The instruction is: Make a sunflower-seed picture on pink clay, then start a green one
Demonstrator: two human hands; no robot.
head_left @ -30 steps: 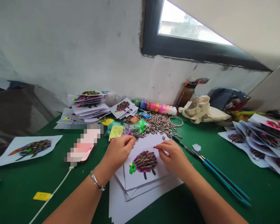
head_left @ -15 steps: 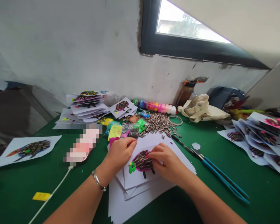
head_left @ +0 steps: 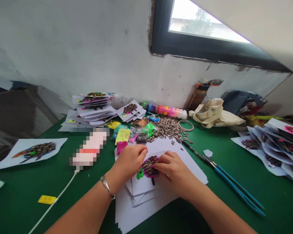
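Note:
A turtle-like picture [head_left: 150, 166] of striped sunflower seeds, with a pink clay outline, a green clay head and dark legs, lies on a stack of white paper [head_left: 136, 214]. My left hand [head_left: 133, 159] is closed above the picture's upper left edge, thumb and fingers pinched together; what they hold is hidden. My right hand [head_left: 174, 170] bends over the picture's right side, its fingertips close together and touching the seeds. Small pink clay spots show at those fingertips; whether the fingers grip one I cannot tell. The hand covers part of the picture.
Loose sunflower seeds [head_left: 164, 126] lie behind the paper, beside clay packets [head_left: 122, 136] and a roll of tape [head_left: 185, 125]. Blue-handled tweezers [head_left: 239, 188] lie at right. Finished pictures are stacked at left [head_left: 95, 112] and right [head_left: 278, 146]. A white cable [head_left: 56, 201] crosses the left side.
The view has shifted slightly, so the table things sit a little further right. My left hand has come closer to the right hand. The right fingertips stay on the seeds.

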